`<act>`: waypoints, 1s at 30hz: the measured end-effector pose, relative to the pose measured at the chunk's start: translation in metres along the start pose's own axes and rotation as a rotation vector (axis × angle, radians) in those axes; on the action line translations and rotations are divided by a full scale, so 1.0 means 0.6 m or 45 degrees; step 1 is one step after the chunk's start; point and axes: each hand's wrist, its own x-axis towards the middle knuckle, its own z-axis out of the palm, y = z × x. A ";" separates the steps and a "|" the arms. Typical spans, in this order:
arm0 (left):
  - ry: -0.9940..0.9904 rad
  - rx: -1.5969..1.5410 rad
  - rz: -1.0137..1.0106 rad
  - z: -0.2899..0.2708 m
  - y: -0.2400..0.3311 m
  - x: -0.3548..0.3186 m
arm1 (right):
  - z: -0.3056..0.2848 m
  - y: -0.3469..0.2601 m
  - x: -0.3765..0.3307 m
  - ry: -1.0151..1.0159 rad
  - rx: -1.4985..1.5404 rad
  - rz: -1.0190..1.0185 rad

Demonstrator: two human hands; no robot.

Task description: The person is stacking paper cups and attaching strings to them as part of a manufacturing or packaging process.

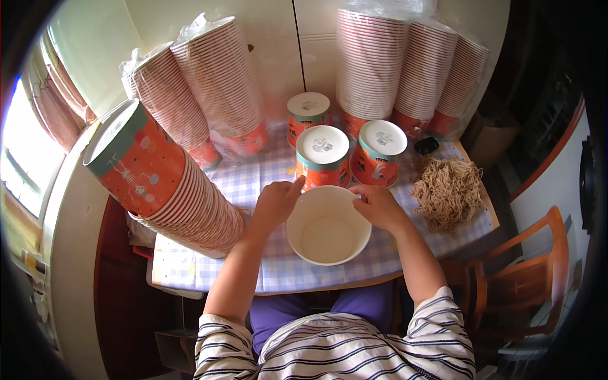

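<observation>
A white-lined paper bucket stands mouth-up before me at the table's near edge, its round inside bare. At the left of its rim, my left hand is closed, its fingertips pressed together against the upper-left edge and partly hidden. Across from it, my right hand pinches the upper-right rim, thumb on the inner side. Just beyond stand three upside-down orange-and-green paper buckets: one in front, one to its right, and one farther back.
A tall leaning stack of nested buckets rises at left. Plastic-wrapped bucket stacks line the wall, at back left and back right. A heap of tan cords and a small black object lie right. A wooden chair stands beyond.
</observation>
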 end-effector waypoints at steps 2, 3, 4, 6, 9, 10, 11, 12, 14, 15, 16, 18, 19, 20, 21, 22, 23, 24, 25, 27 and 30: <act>-0.031 -0.133 -0.026 0.004 -0.028 0.011 | -0.002 0.007 0.004 0.004 -0.007 -0.004; -0.026 -0.185 -0.006 0.004 -0.043 0.016 | -0.003 0.008 0.008 0.003 -0.013 -0.014; -0.023 -0.238 0.013 0.004 -0.057 0.018 | -0.007 0.000 0.009 0.001 -0.014 -0.018; 0.079 -0.196 0.151 0.006 -0.070 0.012 | -0.022 -0.015 0.009 -0.060 0.123 0.149; 0.125 -0.185 0.092 -0.005 -0.062 -0.019 | -0.043 0.009 0.009 0.083 0.107 0.038; 0.172 -0.218 0.142 -0.005 -0.079 -0.025 | -0.060 0.013 0.007 0.118 0.175 0.113; 0.194 -0.255 0.139 -0.004 -0.080 -0.037 | -0.084 0.033 0.001 0.129 0.056 0.140; 0.182 -0.286 0.105 -0.003 -0.106 -0.048 | -0.104 0.045 -0.003 0.125 -0.058 0.153; 0.128 -0.295 -0.036 0.009 -0.109 -0.068 | -0.144 0.066 -0.035 0.115 -0.242 0.248; 0.128 -0.310 -0.035 0.022 -0.131 -0.072 | -0.159 0.079 -0.046 0.072 -0.348 0.310; 0.217 -0.429 0.092 0.044 -0.171 -0.075 | -0.169 0.092 -0.058 0.083 -0.487 0.309; 0.363 -0.423 0.351 0.074 -0.193 -0.088 | -0.180 0.125 -0.085 0.060 -0.649 0.354; 0.349 -0.440 0.355 0.084 -0.196 -0.097 | -0.182 0.135 -0.095 0.033 -0.797 0.386; 0.439 -0.374 0.429 0.094 -0.199 -0.105 | -0.182 0.137 -0.097 -0.012 -0.883 0.420; 0.530 -0.307 0.503 0.102 -0.203 -0.112 | -0.183 0.140 -0.099 -0.008 -0.897 0.430; 0.548 -0.249 0.523 0.107 -0.208 -0.118 | -0.183 0.145 -0.102 0.066 -0.935 0.430; 0.547 -0.261 0.525 0.108 -0.210 -0.121 | -0.183 0.153 -0.101 0.139 -0.971 0.425; 0.555 -0.230 0.526 0.111 -0.212 -0.124 | -0.183 0.168 -0.099 0.227 -1.067 0.434; 0.563 -0.200 0.526 0.114 -0.212 -0.126 | -0.188 0.178 -0.099 0.228 -1.080 0.440; 0.596 -0.197 0.543 0.116 -0.207 -0.125 | -0.184 0.168 -0.082 0.297 -0.977 0.448; 0.644 -0.151 0.603 0.116 -0.205 -0.124 | -0.178 0.194 -0.068 0.256 -0.943 0.338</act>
